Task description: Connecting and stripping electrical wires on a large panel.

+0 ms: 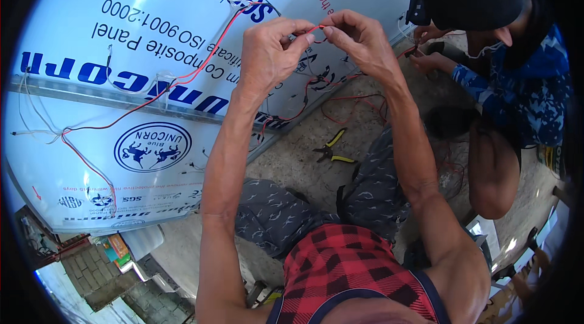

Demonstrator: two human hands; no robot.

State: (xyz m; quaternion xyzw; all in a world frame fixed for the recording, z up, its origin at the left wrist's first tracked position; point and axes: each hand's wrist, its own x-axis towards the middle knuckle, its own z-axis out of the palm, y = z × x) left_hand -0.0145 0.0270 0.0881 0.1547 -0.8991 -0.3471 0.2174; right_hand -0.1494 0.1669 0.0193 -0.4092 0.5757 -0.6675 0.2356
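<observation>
Both my arms reach forward over the edge of a large film-covered panel. My left hand pinches a thin red wire between thumb and fingertips. Close beside it, my right hand is closed on the same red wire, with the fingertips of the two hands a short gap apart. A red and white wire run lies across the panel to the left of my hands. More red and black wires hang below my hands along the panel's edge.
Yellow-handled pliers lie on the concrete floor between my legs and the panel. At the right crouches a co-worker in a dark cap, hands on a wire. A metal strip crosses the panel. Boxes stand at lower left.
</observation>
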